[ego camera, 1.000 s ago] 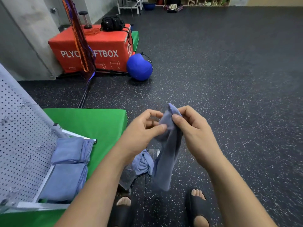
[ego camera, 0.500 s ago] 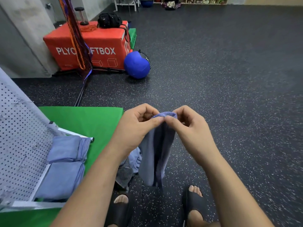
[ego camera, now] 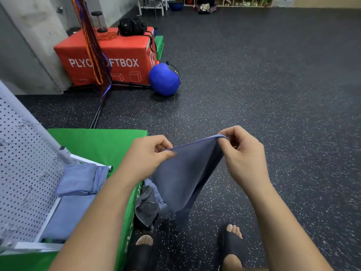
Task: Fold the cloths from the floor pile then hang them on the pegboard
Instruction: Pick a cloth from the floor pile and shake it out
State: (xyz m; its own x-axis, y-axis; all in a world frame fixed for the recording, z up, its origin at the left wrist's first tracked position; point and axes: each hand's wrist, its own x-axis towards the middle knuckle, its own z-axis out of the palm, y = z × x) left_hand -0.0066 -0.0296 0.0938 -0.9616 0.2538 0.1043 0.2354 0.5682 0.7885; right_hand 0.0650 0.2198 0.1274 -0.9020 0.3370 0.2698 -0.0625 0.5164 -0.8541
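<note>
Above the person's black slide sandals (ego camera: pixel 232 245), the floor pile of crumpled grey and pale blue cloths (ego camera: pixel 148 206) lies against the green foam mat (ego camera: pixel 97 141). Over it, the left hand (ego camera: pixel 148 153) and right hand (ego camera: pixel 242 153) hold a slate-blue cloth (ego camera: pixel 185 173), fingers (ego camera: pixel 222 141) pinching its top corners. The hands have drawn apart, stretching that edge taut, likely squaring it for folding. Further left, two folded pale blue cloths (ego camera: pixel 78 180) lie against the white perforated pegboard (ego camera: pixel 23 163).
</note>
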